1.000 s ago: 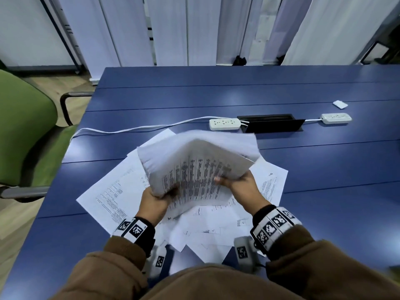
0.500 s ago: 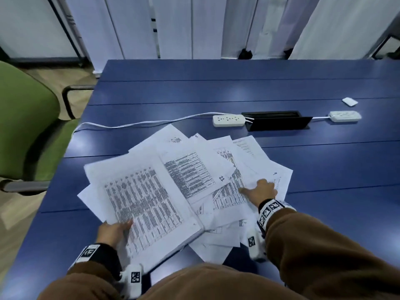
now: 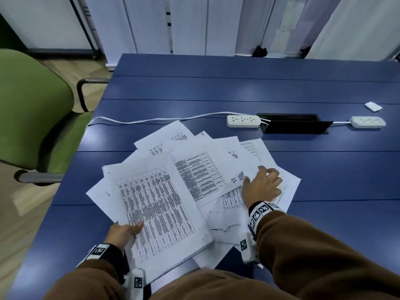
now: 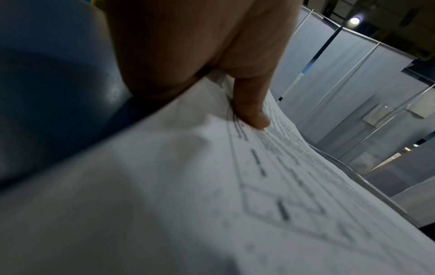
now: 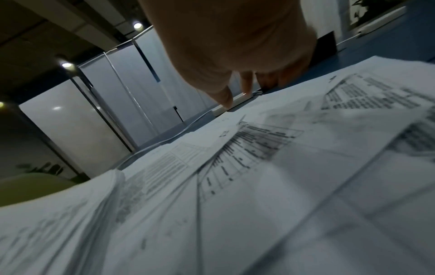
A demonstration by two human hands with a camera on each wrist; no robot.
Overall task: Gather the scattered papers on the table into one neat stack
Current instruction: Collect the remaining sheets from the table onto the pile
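On the blue worktop (image 3: pixel 324 169) the papers (image 3: pixel 205 169) lie fanned. Your left hand (image 3: pixel 123 231) pinches the thick bundle (image 3: pixel 160 211); your right hand (image 3: pixel 263 187) hovers spread over loose sheets. Sweep those leftward, onto the bundle.

Head view dim, bluish, edges bowed. Wrist views dark, papers (image 4: pixel 212 204) blurred near lens; ceiling lamps (image 5: pixel 66 65) glare upper left.
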